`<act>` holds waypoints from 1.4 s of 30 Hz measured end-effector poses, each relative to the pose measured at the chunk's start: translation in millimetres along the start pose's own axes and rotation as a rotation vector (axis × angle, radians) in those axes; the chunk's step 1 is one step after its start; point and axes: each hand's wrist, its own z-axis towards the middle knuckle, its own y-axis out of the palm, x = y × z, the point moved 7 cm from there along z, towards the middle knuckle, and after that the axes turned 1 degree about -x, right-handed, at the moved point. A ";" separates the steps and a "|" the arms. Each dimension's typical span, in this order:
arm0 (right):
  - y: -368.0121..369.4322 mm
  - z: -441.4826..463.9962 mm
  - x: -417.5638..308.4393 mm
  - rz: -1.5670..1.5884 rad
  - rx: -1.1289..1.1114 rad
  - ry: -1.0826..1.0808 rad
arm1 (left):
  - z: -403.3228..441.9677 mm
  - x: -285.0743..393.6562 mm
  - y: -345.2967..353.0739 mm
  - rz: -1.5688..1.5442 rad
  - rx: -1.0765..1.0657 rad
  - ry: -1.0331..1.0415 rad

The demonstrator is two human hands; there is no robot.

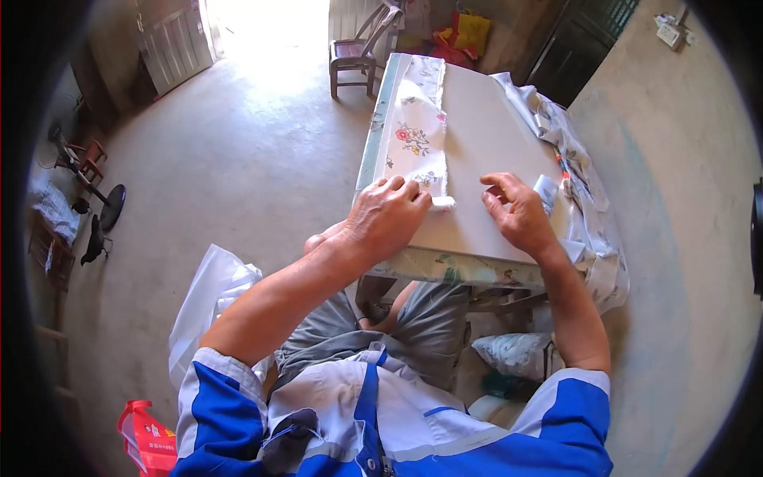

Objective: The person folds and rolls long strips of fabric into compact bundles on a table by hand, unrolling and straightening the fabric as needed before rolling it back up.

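Note:
A long strip of white floral cloth (412, 131) lies along the left side of the table (485, 135), with a frayed right edge. Its near end is turned into a small roll (443, 204). My left hand (389, 211) is closed over this end, its fingers curled onto the cloth; the fingertips are partly hidden. Over the tabletop to the right, my right hand (517, 213) holds nothing, with thumb and bent fingers apart. Just beyond it is a pale bluish roll-shaped thing (545, 193).
Bunched printed cloth (584, 183) hangs over the table's right edge. A wooden chair (354, 56) stands past the far left corner. White material (211, 298) is by my left side, above a red bag (147, 437). A stuffed white bag (517, 354) sits below the table.

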 end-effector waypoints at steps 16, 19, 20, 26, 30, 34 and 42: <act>42.9 -40.3 -65.3 -0.224 0.088 -0.347 | -12.1 6.6 -2.3 -0.177 -0.026 -0.066; 50.5 -40.6 -58.5 -0.258 0.099 -0.350 | -15.2 5.1 -5.2 -0.216 0.011 -0.060; 52.0 -40.9 -57.1 -0.269 0.106 -0.352 | -16.8 4.0 -7.3 -0.249 0.028 -0.067; 52.5 -46.4 -60.2 -0.234 0.185 -0.339 | -38.3 -7.2 -20.6 -0.399 0.088 -0.087; 52.5 -46.7 -57.6 -0.168 0.220 -0.320 | -43.2 -11.6 -22.8 -0.384 0.082 -0.116; 50.8 -48.3 -58.1 -0.140 0.215 -0.277 | -45.4 -14.5 -24.9 -0.349 0.097 -0.129; 46.1 -44.8 -58.1 -0.109 0.234 -0.226 | -45.0 -27.6 -30.1 -0.461 0.127 -0.114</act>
